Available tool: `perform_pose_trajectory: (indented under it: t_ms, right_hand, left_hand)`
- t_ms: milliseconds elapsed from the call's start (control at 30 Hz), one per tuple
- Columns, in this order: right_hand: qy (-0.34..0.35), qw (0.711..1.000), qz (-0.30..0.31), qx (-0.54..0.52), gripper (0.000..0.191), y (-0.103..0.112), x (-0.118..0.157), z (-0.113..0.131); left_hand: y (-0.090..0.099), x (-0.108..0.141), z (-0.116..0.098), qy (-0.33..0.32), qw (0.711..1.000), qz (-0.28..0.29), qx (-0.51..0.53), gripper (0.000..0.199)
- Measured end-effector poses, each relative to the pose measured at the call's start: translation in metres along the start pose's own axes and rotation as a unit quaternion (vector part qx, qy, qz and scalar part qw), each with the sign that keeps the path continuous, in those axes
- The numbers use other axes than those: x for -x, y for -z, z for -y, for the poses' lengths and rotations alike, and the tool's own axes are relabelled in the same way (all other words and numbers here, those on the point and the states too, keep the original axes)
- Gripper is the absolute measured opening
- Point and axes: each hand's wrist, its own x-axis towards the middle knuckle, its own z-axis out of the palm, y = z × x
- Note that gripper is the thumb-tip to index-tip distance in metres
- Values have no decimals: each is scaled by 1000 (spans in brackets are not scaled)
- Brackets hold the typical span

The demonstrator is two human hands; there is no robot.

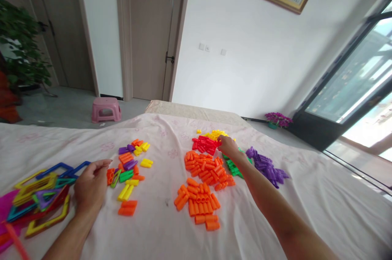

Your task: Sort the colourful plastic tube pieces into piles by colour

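My left hand is at the left, between the flat colored frames and a loose group of mixed pieces. Its fingers are curled together beside some orange pieces; whatever they may pinch is too small to name. Farther off, my right hand reaches over the heaps, its fingertips closed at the red pieces near the yellow heap. Under the right wrist lie green pieces, with purple pieces to their right. Two orange heaps lie nearer me.
A pale flowered cloth covers the surface. Mixed yellow, green and purple pieces lie left of center. Beyond stand a pink stool, a leafy plant and a pot of magenta flowers.
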Motion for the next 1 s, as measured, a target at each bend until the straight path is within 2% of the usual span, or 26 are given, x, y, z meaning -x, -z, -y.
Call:
perform_pose_trajectory:
  t_ms: [267,367,433,533,633,733,867,1000]
  right_hand:
    - [3,998,58,7,24,-16,1,6]
    - [16,999,28,6,37,-10,-2,8]
    - [35,999,1,-9,45,-3,-4,19]
    - [103,993,3,-64,38,4,-3,61]
    - [204,970,44,-125,34,2,6,124]
    - [274,944,79,-163,36,-9,15,191]
    - [312,929,94,-174,46,-29,13,262]
    - [300,939,104,-129,59,-44,4,300]
  left_hand:
    - [0,0,-1,-7,1000,-2,1,29]
    - [-1,-1,-2,-9,1000,-4,9,28]
    - [-2,0,-3,-13,1000,-3,17,28]
    - [-2,1,-6,-17,999,-5,33,27]
    - [-2,3,-9,-15,999,-6,42,26]
    - [-2,3,-9,-13,999,-6,44,26]
    - [-1,2,-10,-9,999,-6,43,26]
    - [0,2,-13,0,999,-8,54,26]
